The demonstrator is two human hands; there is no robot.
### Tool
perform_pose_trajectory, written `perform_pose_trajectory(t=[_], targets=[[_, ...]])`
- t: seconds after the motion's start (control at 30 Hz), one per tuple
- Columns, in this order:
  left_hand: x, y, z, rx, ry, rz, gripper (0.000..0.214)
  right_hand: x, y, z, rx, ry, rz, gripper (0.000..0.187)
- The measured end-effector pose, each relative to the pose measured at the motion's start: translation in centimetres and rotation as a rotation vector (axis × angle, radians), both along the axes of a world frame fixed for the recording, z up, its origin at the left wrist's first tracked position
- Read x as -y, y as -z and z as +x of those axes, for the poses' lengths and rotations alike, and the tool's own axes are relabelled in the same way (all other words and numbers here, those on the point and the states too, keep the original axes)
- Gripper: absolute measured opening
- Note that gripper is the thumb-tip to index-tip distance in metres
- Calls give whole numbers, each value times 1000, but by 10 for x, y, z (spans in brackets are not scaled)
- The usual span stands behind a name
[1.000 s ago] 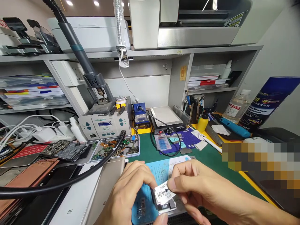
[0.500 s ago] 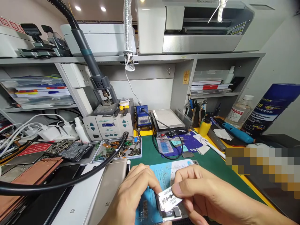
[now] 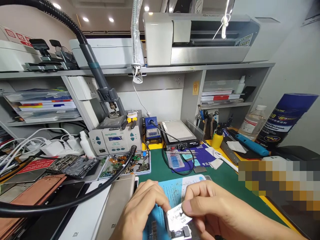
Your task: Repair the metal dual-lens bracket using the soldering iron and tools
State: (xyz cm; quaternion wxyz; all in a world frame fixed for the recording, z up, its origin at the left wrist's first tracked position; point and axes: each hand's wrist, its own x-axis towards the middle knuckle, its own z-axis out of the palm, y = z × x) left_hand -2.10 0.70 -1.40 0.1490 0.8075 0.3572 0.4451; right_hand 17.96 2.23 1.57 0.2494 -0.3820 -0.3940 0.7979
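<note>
Razor blade: a flat printed razor blade (image 3: 176,220), low in the middle of the view, tilted and overlapping the upper part of the small module.
Right hand: the right hand (image 3: 211,202) has its grip clamped on the blade's upper right corner, thumb on top.
Left hand: the left hand (image 3: 146,208) is curled beside the blade, a fingertip at its left edge; its thumb is out of sight, so I cannot tell whether the grip is closed on anything.
Small module: the small module (image 3: 185,231) shows below the blade, dark parts on a pale frame.
Blue sheet: a printed blue sheet (image 3: 172,190) lies beneath the hands on the green-topped counter (image 3: 157,163).
Left of the hands: a gold phone back (image 3: 121,196) and a white one (image 3: 83,215), crossed by a black hose (image 3: 75,205).
Behind: a parts tray (image 3: 150,165), a grey control station (image 3: 117,138) and a flat-topped heating plate (image 3: 178,130).
Far right: a yellow bottle (image 3: 217,139) and a leaning blue spray can (image 3: 280,121).
</note>
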Motion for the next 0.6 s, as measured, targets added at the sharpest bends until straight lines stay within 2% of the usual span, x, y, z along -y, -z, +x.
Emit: perform_pose_trajectory(t=[0.2, 0.4, 0.6], targets=[[0, 0, 1, -25, -40, 48, 14, -1, 0, 2, 51, -18, 69, 20], [3, -6, -3, -38, 41, 8, 14, -1, 1, 4, 62, -22, 120, 17], [5, 6, 0, 12, 59, 16, 13, -1, 1, 4, 66, -33, 148, 18]])
